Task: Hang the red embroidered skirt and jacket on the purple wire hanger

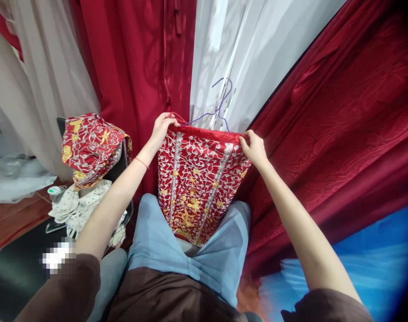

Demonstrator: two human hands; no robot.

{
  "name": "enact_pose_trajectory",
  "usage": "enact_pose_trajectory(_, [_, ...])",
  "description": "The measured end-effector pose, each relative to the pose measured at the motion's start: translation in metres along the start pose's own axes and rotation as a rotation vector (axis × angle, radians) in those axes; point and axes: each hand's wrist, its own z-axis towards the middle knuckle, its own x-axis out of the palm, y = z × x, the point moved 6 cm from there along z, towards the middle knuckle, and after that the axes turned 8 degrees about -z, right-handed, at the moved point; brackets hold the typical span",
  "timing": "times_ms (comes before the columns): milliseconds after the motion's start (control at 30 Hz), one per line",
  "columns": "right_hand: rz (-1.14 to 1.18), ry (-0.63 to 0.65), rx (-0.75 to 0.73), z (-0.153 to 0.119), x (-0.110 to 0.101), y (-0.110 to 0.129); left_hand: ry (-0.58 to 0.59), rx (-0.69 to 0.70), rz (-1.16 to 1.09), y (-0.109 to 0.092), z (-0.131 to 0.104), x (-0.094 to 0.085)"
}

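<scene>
A red skirt [200, 179] with silver and gold embroidery hangs between my two hands, its lower part reaching down between my knees. My left hand [162, 130] pinches the left end of its plain red waistband, where a thin red cord loops up. At the other end of the band, my right hand [255, 146] grips the corner between thumb and fingers. A purple wire hanger [220, 107] stands up behind the waistband with its hook free. The hanger's lower part is hidden by the skirt and my left hand.
A matching embroidered cloth [93, 147] lies over a dark chair at left, above a white dotted fabric [78, 203] and a phone [56, 227]. Red curtains [136, 53] and white drapes [217, 40] hang ahead. Blue tulle [368, 264] spreads at lower right.
</scene>
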Motion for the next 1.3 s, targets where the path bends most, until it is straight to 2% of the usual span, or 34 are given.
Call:
enact_pose_trajectory(67, [-0.07, -0.078, 0.056, -0.007, -0.002, 0.011, -0.04, 0.079, -0.046, -0.002, -0.026, -0.009])
enact_pose_trajectory(167, [-0.132, -0.246, 0.118, -0.028, -0.009, 0.044, -0.131, 0.143, -0.108, 0.003, -0.077, -0.023])
enact_pose_trajectory(267, [0.141, -0.337, 0.129, -0.057, -0.003, 0.089, -0.315, 0.091, -0.274, 0.024, -0.137, -0.037])
enact_pose_trajectory(333, [0.492, -0.253, 0.151, -0.078, 0.02, 0.118, -0.403, -0.008, -0.402, 0.045, -0.175, -0.038])
enact_pose_trajectory(400, [0.842, -0.031, 0.225, -0.099, 0.059, 0.149, -0.433, -0.103, -0.492, 0.064, -0.205, -0.031])
enact_pose_trajectory(500, [1.213, 0.306, 0.387, -0.131, 0.117, 0.192, -0.404, -0.209, -0.549, 0.082, -0.233, -0.019])
enact_pose_trajectory(567, [1.38, 0.409, 0.464, -0.146, 0.138, 0.212, -0.39, -0.242, -0.548, 0.087, -0.242, -0.016])
enact_pose_trajectory(633, [1.471, 0.366, 0.508, -0.154, 0.144, 0.219, -0.382, -0.251, -0.554, 0.088, -0.244, -0.016])
enact_pose_trajectory(700, [1.484, 0.282, 0.528, -0.158, 0.138, 0.216, -0.379, -0.267, -0.568, 0.088, -0.244, -0.019])
enact_pose_trajectory(800, [1.442, 0.221, 0.539, -0.162, 0.123, 0.208, -0.409, -0.297, -0.546, 0.088, -0.245, -0.025])
enact_pose_trajectory(933, [1.413, 0.159, 0.532, -0.165, 0.105, 0.201, -0.439, -0.308, -0.394, 0.088, -0.249, -0.034])
enact_pose_trajectory(1067, [1.459, 0.107, 0.543, -0.17, 0.102, 0.203, -0.443, -0.322, -0.229, 0.086, -0.254, -0.04])
enact_pose_trajectory(1300, [1.405, 0.116, 0.523, -0.175, 0.103, 0.206, -0.434, -0.274, -0.027, 0.078, -0.253, -0.047])
